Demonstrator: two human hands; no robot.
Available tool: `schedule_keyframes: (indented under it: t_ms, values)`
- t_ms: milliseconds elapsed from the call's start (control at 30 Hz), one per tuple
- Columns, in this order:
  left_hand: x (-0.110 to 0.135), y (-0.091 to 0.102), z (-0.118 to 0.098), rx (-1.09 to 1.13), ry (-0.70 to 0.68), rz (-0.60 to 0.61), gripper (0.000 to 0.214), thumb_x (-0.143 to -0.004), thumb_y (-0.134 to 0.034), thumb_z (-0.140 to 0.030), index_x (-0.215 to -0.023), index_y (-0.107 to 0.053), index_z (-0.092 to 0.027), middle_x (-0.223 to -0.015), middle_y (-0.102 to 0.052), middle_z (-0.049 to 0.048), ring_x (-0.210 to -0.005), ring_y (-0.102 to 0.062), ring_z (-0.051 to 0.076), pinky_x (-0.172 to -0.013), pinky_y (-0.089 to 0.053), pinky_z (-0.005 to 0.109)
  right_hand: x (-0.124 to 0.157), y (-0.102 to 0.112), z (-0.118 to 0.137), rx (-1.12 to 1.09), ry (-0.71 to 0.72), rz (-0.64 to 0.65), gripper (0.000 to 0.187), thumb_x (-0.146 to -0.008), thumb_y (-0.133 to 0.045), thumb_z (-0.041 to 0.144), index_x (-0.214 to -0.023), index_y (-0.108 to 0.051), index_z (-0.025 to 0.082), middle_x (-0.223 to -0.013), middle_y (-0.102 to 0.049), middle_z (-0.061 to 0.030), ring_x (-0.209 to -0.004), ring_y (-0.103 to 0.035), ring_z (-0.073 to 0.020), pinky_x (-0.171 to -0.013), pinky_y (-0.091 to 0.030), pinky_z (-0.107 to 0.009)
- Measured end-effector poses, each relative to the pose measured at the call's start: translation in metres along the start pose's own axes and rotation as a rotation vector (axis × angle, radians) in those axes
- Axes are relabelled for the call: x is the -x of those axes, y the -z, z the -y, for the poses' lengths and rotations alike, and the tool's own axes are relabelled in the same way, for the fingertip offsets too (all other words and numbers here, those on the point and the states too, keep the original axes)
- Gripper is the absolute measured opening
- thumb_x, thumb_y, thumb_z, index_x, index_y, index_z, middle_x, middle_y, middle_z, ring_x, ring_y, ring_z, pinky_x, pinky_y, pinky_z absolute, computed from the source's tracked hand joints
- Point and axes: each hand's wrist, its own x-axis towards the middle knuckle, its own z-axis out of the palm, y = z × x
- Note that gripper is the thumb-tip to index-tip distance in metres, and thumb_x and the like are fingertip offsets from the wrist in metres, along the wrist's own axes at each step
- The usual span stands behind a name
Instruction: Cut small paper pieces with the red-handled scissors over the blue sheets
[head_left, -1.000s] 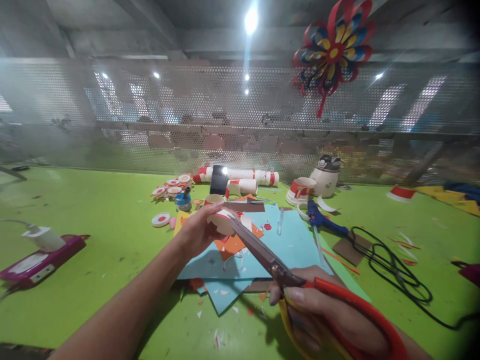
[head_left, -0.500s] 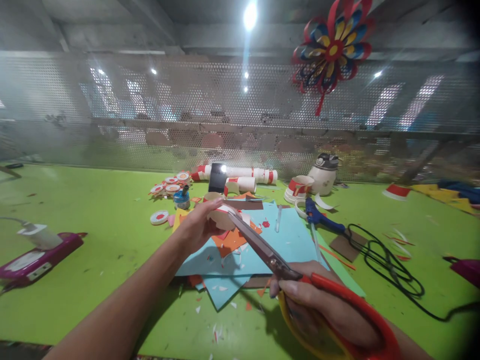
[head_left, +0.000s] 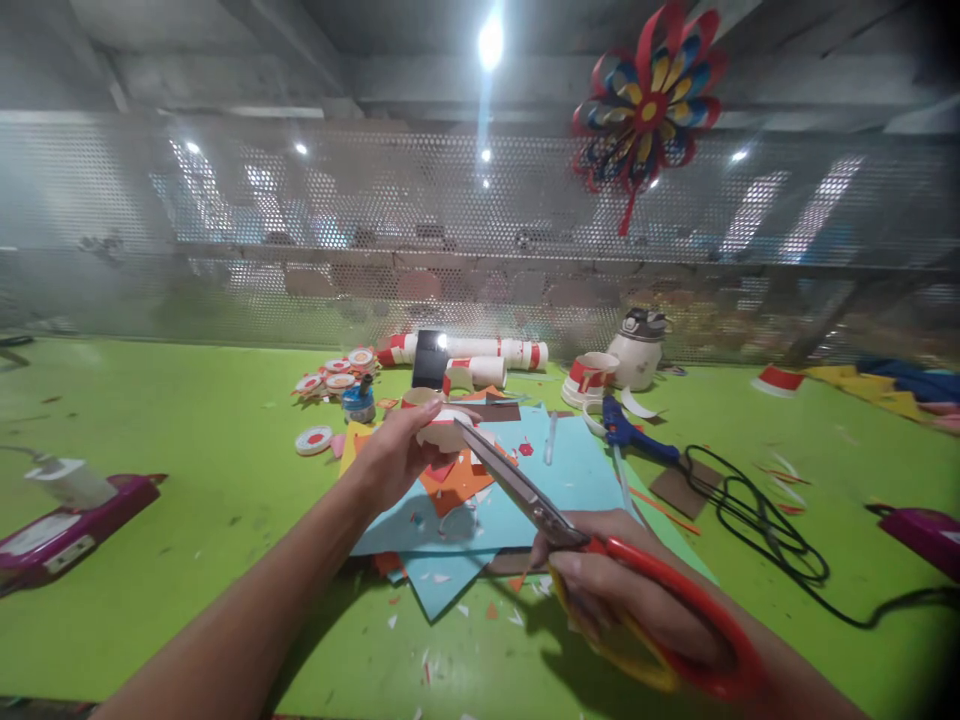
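My left hand (head_left: 396, 455) is closed on a white paper cup piece (head_left: 444, 434) with red on it, its thumb over the near rim. My right hand (head_left: 616, 590) grips scissors (head_left: 514, 485) with one red and one yellow handle. Their blades look nearly together, and the tips reach the cup piece beside my left fingers. Whether paper lies between the blades I cannot tell. Below both hands lie light blue paper sheets (head_left: 581, 470) and an orange paper scrap (head_left: 457, 490).
A blue glue gun (head_left: 637, 435) with a looped black cable (head_left: 772, 545) lies to the right. Behind stand a cut cup (head_left: 590, 377), a bottle (head_left: 636, 355) and a dark phone-like slab (head_left: 430, 358). A purple power strip (head_left: 82, 540) is at left; a paper flower (head_left: 649, 110) hangs above.
The whole view has shifted slightly. The scissor handles look a little closer together, while the blade tips stay at the cup piece. My left hand keeps its hold.
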Motion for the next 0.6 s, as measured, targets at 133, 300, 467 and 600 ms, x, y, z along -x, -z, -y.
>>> schedule_keyframes:
  t_ms: [133,300,467,600]
  values:
    - [0.000,0.000,0.002,-0.001,-0.069,0.076,0.039,-0.088,-0.046,-0.038,-0.097,-0.070,-0.008,-0.074,-0.064,0.0089,-0.062,-0.052,0.013,-0.055,-0.040,0.023,-0.002,-0.005,0.005,0.015,0.006,-0.020,0.029,-0.084,-0.049,0.035,-0.087,-0.062,0.009,-0.050,-0.046,0.0047,-0.046,-0.044,-0.0108,-0.046,-0.034,-0.022]
    - [0.000,0.001,0.002,0.042,-0.128,0.122,0.036,-0.089,-0.043,-0.031,-0.102,-0.066,-0.005,-0.085,-0.065,0.0133,-0.068,-0.056,0.016,-0.059,-0.044,0.026,0.002,-0.009,0.019,0.032,-0.027,-0.068,0.021,-0.081,-0.053,0.033,-0.076,-0.061,0.014,-0.058,-0.048,0.0031,-0.054,-0.045,-0.0113,-0.051,-0.035,-0.023]
    - [-0.003,0.002,0.000,0.204,-0.082,0.065,0.033,-0.092,-0.042,-0.028,-0.114,-0.060,-0.012,-0.092,-0.066,0.0131,-0.073,-0.062,0.019,-0.058,-0.049,0.027,0.003,-0.010,0.020,-0.033,-0.098,-0.109,0.027,-0.080,-0.053,0.035,-0.095,-0.059,0.013,-0.067,-0.056,-0.0014,-0.062,-0.053,-0.0166,-0.056,-0.041,-0.028]
    - [-0.005,-0.003,-0.001,0.309,0.001,-0.007,0.033,-0.093,-0.040,-0.030,-0.115,-0.058,-0.014,-0.092,-0.067,0.0140,-0.072,-0.066,0.020,-0.055,-0.052,0.026,0.002,-0.004,0.009,-0.112,-0.028,-0.077,0.022,-0.086,-0.050,0.033,-0.095,-0.058,0.014,-0.069,-0.058,-0.0023,-0.062,-0.054,-0.0169,-0.058,-0.042,-0.029]
